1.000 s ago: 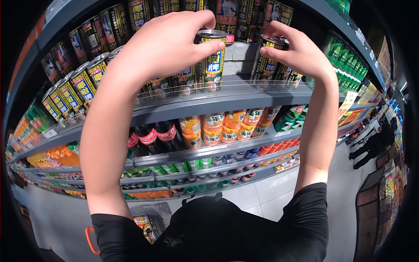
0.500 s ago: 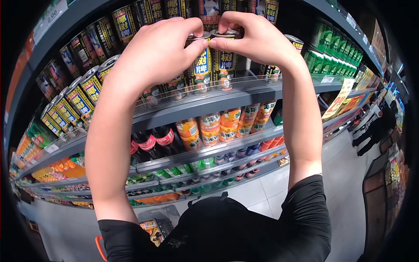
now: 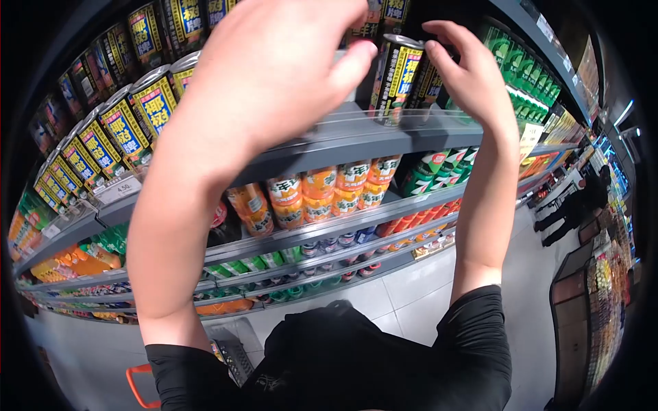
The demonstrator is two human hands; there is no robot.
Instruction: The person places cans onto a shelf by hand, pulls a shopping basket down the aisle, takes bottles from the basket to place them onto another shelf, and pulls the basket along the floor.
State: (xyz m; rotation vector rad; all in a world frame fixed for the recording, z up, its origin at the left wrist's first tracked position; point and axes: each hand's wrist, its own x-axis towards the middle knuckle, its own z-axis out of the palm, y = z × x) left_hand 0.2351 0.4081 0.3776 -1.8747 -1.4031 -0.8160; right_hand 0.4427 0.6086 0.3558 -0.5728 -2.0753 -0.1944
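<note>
My left hand (image 3: 295,65) is raised over the shelf's front edge, thumb and fingers apart, with no can visible between them. To its right a black and yellow can (image 3: 397,81) stands upright on the shelf (image 3: 356,140). My right hand (image 3: 473,79) is just right of that can, its thumb and index finger apart near the can's top rim. Another dark can (image 3: 426,85) stands behind, partly hidden. A row of yellow and black cans (image 3: 122,130) lines the shelf on the left.
Green cans (image 3: 524,65) stand at the upper right. Orange cans (image 3: 319,195) and red-capped bottles fill the shelf below. A basket (image 3: 236,359) with an orange handle (image 3: 140,383) is on the floor. A person in dark clothes (image 3: 576,209) stands at the far right.
Both hands have parted from the two cans they were at. The left hand is higher and closer to the camera. The right hand has moved right, and the view has shifted.
</note>
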